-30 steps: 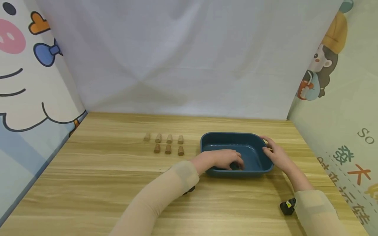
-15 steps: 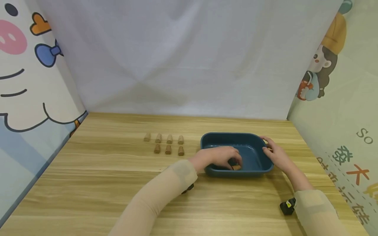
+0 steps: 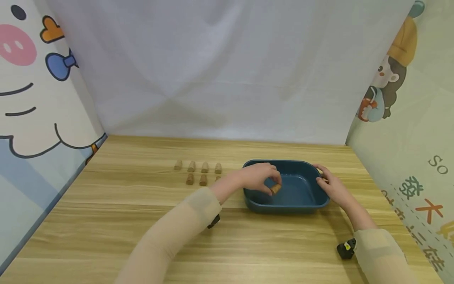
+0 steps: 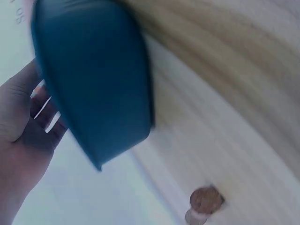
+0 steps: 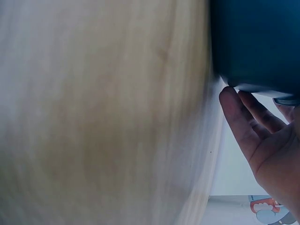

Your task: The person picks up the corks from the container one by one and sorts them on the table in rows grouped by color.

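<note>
My left hand [image 3: 259,177] pinches a tapered cork [image 3: 276,189] between thumb and fingertips, raised over the left half of a dark blue plastic basin [image 3: 301,189]. In the left wrist view that hand [image 4: 23,131] is beside the basin's wall [image 4: 98,84], and the cork is hidden. My right hand [image 3: 331,187] holds the basin's right end, thumb at the rim and fingers around the far corner. The right wrist view shows this hand [image 5: 267,136] against the basin's outer wall [image 5: 262,42].
Left of the basin stand two rows of corks: several pale ones [image 3: 205,167] behind, brown ones [image 3: 203,180] in front. The left forearm partly covers the nearest brown cork. A white curtain [image 3: 227,79] hangs behind the wooden table [image 3: 106,221]; printed sheets flank both sides.
My left hand has lifted a cork from the basin's floor, moving up and to the left. My right hand stays at the basin's right end.
</note>
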